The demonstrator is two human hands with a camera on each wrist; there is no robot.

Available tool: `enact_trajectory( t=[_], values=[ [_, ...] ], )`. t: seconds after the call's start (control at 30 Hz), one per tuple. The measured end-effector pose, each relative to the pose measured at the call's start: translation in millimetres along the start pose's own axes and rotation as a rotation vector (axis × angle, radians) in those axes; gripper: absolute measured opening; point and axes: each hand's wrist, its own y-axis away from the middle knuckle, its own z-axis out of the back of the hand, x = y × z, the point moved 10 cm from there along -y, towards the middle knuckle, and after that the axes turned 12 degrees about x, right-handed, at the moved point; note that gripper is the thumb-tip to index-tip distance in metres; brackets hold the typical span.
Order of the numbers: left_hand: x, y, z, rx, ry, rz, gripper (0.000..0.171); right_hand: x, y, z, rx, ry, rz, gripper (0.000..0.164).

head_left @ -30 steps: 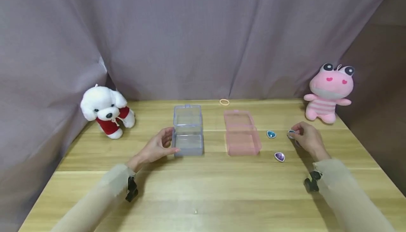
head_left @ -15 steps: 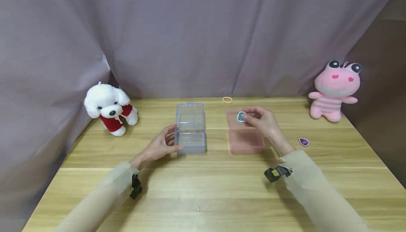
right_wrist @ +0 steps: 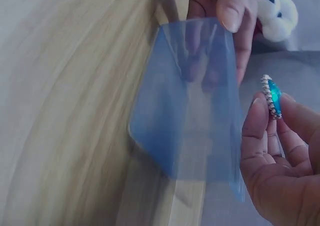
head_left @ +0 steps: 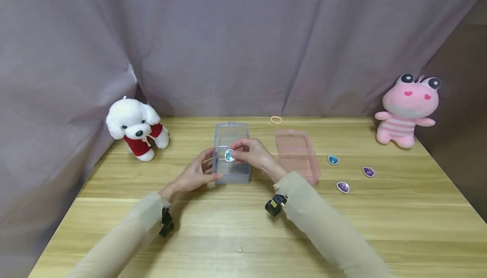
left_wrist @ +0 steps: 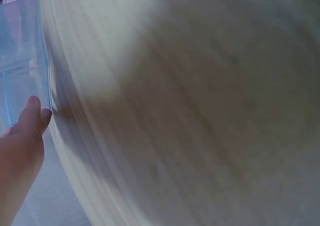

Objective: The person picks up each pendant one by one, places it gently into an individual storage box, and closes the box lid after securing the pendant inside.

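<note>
My left hand (head_left: 195,172) holds the left side of a clear bluish plastic box (head_left: 233,178), thumb at the front corner and fingers along the side wall. The box stands on the table with its lid (head_left: 231,132) raised at the back. Between thumb and fingertips, my right hand (head_left: 254,153) pinches a teal gem (head_left: 228,155) edged with small clear stones. In the right wrist view the gem (right_wrist: 274,98) shows edge-on, just above the opening of the box (right_wrist: 185,111). In the left wrist view, the left fingers touch the box wall (left_wrist: 27,76).
Right of the blue box stands a pink box (head_left: 298,168), lid raised. Farther right lie a blue gem (head_left: 333,160) and two purple gems (head_left: 368,172). A beige ring (head_left: 276,120) lies at the back edge. A plush dog (head_left: 133,128) and a pink plush frog (head_left: 409,109) flank the table.
My right hand has picked up the teal gem at the right, carried it left past the pink box and brought it over the blue box. The left hand has stayed on the box.
</note>
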Motion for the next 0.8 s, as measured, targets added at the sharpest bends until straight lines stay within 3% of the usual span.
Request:
enact_trajectory(
  t=[0.17,0.5,0.67,0.8],
  values=[
    [0.6,-0.3,-0.1,-0.001,-0.007,0.009,0.089,1,-10,-17,0.074,0.086,-0.008,0.022],
    [1.0,0.8,-0.5,0.015,-0.013,0.034,0.089,0,-20,-44,0.193,0.411,-0.082,0.014],
    [1.4,0.6,-1.5,0.019,-0.008,0.026,0.088,1,-24,-53,0.224,0.55,-0.055,0.011],
    [-0.1,0.2,-2.2,0.022,-0.002,0.02,0.088,-14,-40,-52,0.24,0.672,0.005,0.011]
  ],
)
